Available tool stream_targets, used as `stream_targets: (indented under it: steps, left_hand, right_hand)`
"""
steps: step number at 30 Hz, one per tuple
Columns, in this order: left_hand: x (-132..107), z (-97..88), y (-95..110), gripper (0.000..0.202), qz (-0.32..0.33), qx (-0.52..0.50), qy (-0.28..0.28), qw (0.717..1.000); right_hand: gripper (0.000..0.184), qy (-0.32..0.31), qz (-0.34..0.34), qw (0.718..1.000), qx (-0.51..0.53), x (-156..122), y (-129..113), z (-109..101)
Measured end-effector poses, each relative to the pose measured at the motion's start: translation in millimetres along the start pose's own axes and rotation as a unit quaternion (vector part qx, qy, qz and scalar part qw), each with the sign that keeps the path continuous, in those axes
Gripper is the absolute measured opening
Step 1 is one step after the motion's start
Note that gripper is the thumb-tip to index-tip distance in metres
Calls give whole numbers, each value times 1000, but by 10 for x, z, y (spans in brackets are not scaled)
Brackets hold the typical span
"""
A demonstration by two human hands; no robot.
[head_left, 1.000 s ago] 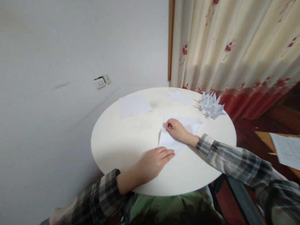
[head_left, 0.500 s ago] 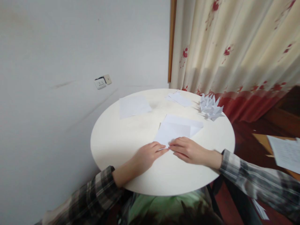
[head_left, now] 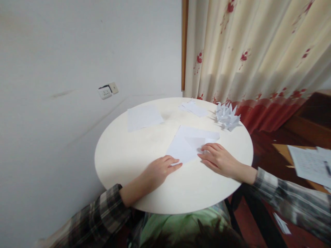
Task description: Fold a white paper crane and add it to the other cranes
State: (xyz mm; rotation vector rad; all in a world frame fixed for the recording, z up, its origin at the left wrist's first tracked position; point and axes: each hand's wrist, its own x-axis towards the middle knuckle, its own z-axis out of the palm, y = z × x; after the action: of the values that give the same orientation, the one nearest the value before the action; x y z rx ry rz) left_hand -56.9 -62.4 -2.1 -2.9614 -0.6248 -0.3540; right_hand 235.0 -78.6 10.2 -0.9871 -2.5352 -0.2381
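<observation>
A white sheet of paper (head_left: 178, 148), partly folded over, lies near the middle of the round white table. My left hand (head_left: 163, 168) rests at the sheet's near left corner, fingers stretched out over the edge and the thumb apart from them. At the right side of the sheet, my right hand (head_left: 219, 159) has its fingertips and thumb closed on a folded flap; the fingers hide part of that flap. Inside the fold a greyer triangle of paper shows between the hands.
Another flat white sheet (head_left: 144, 117) lies at the back left of the table (head_left: 116, 155). Smaller paper pieces (head_left: 195, 108) are at the back. Pointed folded paper shapes (head_left: 227, 116) stand clustered at the back right. Written papers (head_left: 309, 165) lie on a lower surface at right.
My right hand has moved right and slightly up, away from my left hand, along the paper. The near right part of the fold now lies differently. My left hand stays at its corner.
</observation>
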Motion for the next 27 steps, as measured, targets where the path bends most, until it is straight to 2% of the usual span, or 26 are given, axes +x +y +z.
stream_targets:
  steps: [14,21,27]
  left_hand:
    - [34,15,6,47,-7,-10,-11,1000]
    - [5,35,-8,46,-4,-16,-6,1000]
    - [26,-21,-29,47,-10,-11,-8,1000]
  right_hand:
    - [28,-20,45,998,-42,-391,627,-152]
    - [29,-21,51,997,-55,-486,738,-126]
    - [30,-9,47,998,-43,-465,680,-136]
